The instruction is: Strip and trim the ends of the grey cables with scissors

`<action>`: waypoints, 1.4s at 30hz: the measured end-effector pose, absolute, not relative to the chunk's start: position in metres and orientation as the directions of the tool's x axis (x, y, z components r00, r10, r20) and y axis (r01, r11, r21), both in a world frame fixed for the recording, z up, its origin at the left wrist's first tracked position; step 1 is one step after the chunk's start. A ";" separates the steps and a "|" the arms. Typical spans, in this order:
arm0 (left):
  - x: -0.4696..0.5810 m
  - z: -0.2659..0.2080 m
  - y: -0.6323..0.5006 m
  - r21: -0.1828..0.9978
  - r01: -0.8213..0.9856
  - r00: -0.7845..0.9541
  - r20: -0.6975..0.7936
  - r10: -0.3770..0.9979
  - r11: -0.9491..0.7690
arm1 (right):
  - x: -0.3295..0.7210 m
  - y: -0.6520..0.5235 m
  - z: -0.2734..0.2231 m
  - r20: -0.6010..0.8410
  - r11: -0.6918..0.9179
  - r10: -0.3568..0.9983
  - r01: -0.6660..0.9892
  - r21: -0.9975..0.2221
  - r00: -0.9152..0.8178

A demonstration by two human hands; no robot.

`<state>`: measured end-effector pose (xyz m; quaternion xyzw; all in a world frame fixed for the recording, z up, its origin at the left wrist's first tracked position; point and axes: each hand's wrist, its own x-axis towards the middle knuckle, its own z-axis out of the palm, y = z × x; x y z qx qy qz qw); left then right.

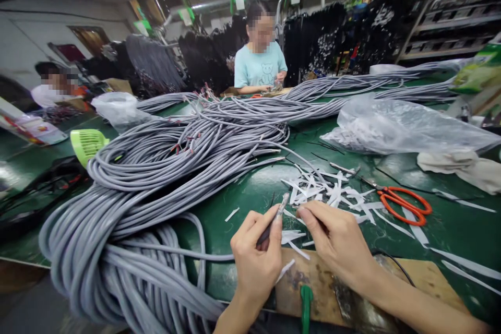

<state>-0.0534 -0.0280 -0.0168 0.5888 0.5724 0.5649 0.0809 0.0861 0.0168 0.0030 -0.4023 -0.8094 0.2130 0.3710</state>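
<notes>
My left hand [254, 258] is closed around a grey cable, whose stripped, silvery end [282, 205] points up between thumb and fingers. The cable's grey length [219, 258] runs left out of my fist toward a big bundle of grey cables [144, 167]. Just right of the cable end is my right hand [338, 235], thumb and fingertips pinched together; I cannot make out what is between them. White paper-like strips [313, 190] lie in a loose pile behind my hands. Orange-handled scissors [405, 206] rest on the green table [219, 201] to the right.
A wooden board [434, 282] with a green clip [306, 305] sits at the near edge. A clear plastic bag [403, 125] and a whitish cloth [462, 167] lie at right. A green fan [88, 146] stands left. Across the table a person [260, 62] works; another person [52, 88] is far left.
</notes>
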 end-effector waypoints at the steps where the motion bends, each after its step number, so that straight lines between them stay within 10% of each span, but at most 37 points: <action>1: -0.053 -0.017 -0.028 0.743 0.582 -0.302 0.576 0.759 -0.332 | 0.086 0.016 0.002 0.434 0.598 0.801 0.509 -0.619 -0.413; 19: -0.051 -0.022 -0.029 0.686 0.630 -0.183 0.587 0.788 -0.365 | 0.084 0.019 0.004 0.333 0.545 0.820 0.458 -0.702 -0.465; 26: -0.054 -0.022 -0.014 0.738 0.660 -0.252 0.392 0.885 -0.139 | 0.078 -0.011 0.008 0.693 0.919 0.392 0.215 -0.332 -0.605; 30: -0.054 -0.020 -0.015 0.855 0.487 -0.391 0.397 0.830 -0.179 | 0.089 0.003 0.001 0.613 0.725 0.673 0.532 -0.438 -0.414; 42: -0.051 -0.020 -0.026 0.779 0.510 -0.337 0.570 0.749 -0.363 | 0.088 0.011 -0.005 0.642 0.705 0.675 0.575 -0.416 -0.363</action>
